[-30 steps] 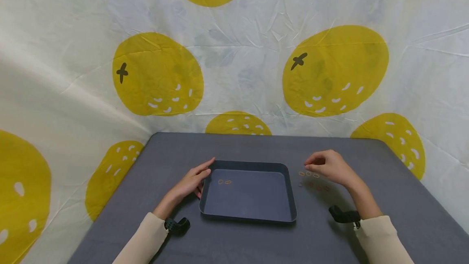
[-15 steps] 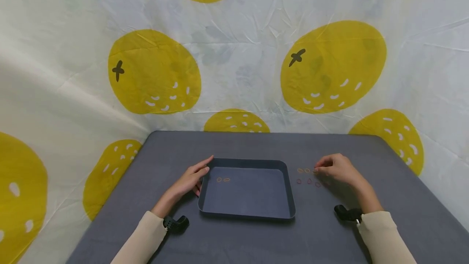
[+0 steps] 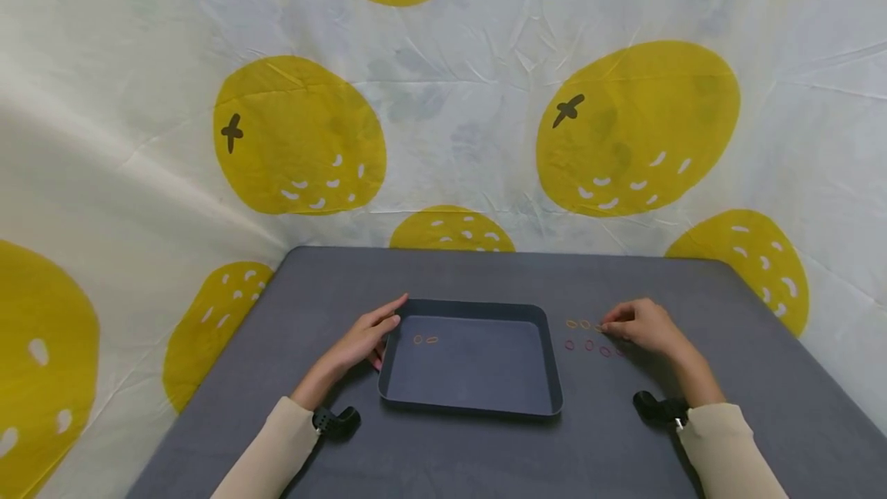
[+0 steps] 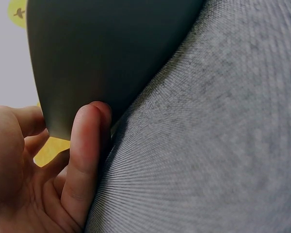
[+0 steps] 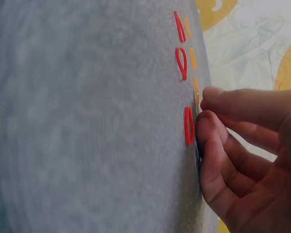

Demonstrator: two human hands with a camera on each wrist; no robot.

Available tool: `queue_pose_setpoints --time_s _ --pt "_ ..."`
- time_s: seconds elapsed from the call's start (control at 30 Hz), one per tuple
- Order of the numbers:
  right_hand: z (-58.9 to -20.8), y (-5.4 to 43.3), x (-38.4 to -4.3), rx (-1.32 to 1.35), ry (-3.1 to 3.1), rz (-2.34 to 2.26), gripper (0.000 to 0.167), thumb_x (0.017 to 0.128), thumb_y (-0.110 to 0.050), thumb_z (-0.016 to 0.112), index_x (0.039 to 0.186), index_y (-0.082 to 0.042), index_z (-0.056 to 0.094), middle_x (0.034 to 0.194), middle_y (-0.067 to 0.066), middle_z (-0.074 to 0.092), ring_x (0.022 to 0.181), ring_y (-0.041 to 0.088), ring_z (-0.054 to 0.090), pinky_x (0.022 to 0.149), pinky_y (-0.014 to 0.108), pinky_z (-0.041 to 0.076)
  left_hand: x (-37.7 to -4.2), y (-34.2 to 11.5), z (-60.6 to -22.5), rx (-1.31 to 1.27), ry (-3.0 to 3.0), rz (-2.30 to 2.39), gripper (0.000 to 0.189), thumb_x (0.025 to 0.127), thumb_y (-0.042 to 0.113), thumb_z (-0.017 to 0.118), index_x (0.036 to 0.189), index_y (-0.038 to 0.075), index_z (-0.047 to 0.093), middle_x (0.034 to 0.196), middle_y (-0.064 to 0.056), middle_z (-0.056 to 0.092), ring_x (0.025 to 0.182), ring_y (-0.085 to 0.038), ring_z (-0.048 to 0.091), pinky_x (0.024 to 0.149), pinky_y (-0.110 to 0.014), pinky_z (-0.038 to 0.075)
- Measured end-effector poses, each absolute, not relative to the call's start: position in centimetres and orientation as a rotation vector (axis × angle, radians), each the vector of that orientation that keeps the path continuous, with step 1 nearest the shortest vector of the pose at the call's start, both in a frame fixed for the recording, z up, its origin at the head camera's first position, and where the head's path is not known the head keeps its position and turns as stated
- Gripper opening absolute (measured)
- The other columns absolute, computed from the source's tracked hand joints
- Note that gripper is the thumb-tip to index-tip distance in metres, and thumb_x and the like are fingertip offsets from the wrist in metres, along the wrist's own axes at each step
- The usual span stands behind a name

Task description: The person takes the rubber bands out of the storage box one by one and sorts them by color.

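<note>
The right hand (image 3: 647, 328) pinches an orange band (image 5: 196, 91), its grip nearly closed. The left hand (image 3: 356, 341), fingers extended, touches the tray (image 3: 478, 368) (2 more bands (image 3: 433, 339) inside).

The table (image 3: 485, 457) is plain grey, and the tray (image 3: 485, 380) on it a flat dark slate blue. Inside the tray, towards ten o'clock, I see two amber loops (image 3: 433, 339); outside it, between two and three, lie further amber loops (image 5: 193, 59), with red loops (image 5: 186, 125) at three. The white backdrop (image 3: 457, 137) carries big yellow fruit shapes (image 3: 298, 137) flecked white, those at eleven and one bearing dark crosses (image 3: 232, 133). Both sleeves (image 3: 273, 445) are cream.
</note>
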State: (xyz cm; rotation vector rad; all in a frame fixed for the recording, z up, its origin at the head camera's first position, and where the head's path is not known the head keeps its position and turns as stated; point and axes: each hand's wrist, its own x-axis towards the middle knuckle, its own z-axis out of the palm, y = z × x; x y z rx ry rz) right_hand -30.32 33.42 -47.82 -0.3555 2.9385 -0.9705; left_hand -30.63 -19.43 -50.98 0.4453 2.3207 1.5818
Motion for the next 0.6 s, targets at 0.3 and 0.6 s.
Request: queue_pose_setpoints --time_s 0.3,0.6 --pt "-47.84 33.36 -30.3 -0.35 2.955 -0.972 0.016 0.093 -0.017 0.076 0.098 -0.002 0.08 0.09 0.009 0.077 0.072 0.008 0.061 0.061 0.026 0.051 -30.5 -19.44 -50.85 0.442 2.327 1.581 0.055 0.111 0.043 0.046 0.164 0.037 0.03 0.12 -0.022 0.059 0.049 -0.017 0.059 0.048 -0.034 0.058" --pt "-47.57 33.28 -29.9 -0.357 2.96 -0.944 0.014 0.094 -0.018 0.076 0.096 -0.005 0.08 0.091 0.007 0.077 0.073 0.009 0.06 0.062 0.026 0.05 -30.61 -19.37 -50.85 0.466 2.326 1.584 0.055 0.111 0.042 0.045 0.164 0.036 0.03 0.15 -0.02 0.049 0.049 -0.016 0.06 0.048 -0.034 0.058"
